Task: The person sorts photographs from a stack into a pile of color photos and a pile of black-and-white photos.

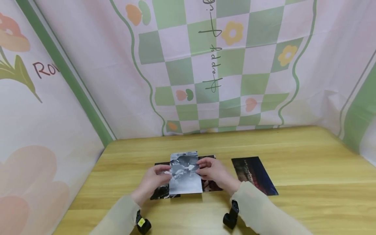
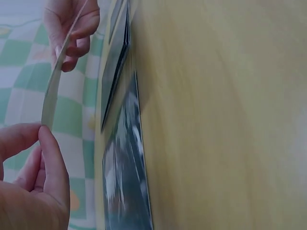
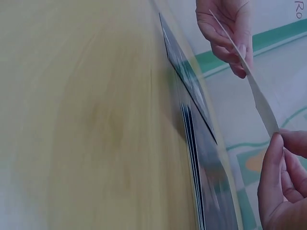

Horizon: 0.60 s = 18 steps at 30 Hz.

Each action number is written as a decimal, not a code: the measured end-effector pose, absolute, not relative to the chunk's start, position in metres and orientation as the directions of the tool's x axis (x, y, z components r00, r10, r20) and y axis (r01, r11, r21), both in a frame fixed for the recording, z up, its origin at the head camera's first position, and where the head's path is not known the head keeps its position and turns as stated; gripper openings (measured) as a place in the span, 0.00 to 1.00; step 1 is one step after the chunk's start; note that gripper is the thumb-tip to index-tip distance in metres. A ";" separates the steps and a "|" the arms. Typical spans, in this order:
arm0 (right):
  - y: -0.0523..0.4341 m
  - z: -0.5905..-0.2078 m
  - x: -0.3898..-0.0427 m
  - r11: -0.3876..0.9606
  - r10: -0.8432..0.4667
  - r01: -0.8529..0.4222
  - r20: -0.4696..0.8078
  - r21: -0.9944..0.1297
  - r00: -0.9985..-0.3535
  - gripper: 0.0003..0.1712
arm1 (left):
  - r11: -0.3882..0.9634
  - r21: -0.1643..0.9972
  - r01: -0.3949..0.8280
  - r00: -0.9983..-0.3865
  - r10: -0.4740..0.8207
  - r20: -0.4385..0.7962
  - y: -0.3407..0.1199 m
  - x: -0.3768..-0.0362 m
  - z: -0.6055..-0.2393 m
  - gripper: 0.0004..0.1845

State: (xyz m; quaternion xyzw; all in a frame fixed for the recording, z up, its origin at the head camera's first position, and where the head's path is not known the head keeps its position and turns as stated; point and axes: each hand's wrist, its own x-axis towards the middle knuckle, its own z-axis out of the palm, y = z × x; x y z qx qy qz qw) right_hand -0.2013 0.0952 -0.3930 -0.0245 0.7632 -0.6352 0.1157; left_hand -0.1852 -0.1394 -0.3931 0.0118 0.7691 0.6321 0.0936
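Observation:
A black-and-white photo card (image 1: 185, 182) is held up off the table between both hands. My left hand (image 1: 151, 181) pinches its left edge between thumb and fingers; the left wrist view shows that hand (image 2: 38, 177) on the thin card (image 2: 52, 96) edge-on. On the opposite edge, my right hand (image 1: 215, 173) pinches it likewise, and this hand (image 3: 283, 187) is close up in the right wrist view. Below the raised card lie a dark photo card (image 1: 161, 192) at left and a stack of cards (image 1: 212, 186) at right, both partly hidden.
Another dark photo card (image 1: 255, 174), showing a lit night scene, lies to the right, partly behind my right wrist. The wooden table (image 1: 317, 169) meets a patterned cloth (image 1: 205, 111) at its back edge. A second cloth panel (image 1: 58, 137) hangs along the left.

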 end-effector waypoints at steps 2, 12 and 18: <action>0.088 -0.393 -0.202 0.182 -0.190 0.115 -0.149 -0.977 -0.970 0.15 | 0.201 0.973 -0.112 -0.984 0.115 -0.137 -0.145 -0.183 -0.393 0.21; 0.064 -0.396 -0.200 0.152 -0.309 0.109 -0.152 -0.982 -0.939 0.22 | 0.176 0.974 -0.144 -0.987 0.044 -0.154 -0.174 -0.181 -0.398 0.21; 0.055 -0.399 -0.201 0.157 -0.340 0.107 -0.156 -0.982 -0.928 0.23 | 0.232 0.963 -0.140 -0.987 0.051 -0.155 -0.185 -0.182 -0.403 0.22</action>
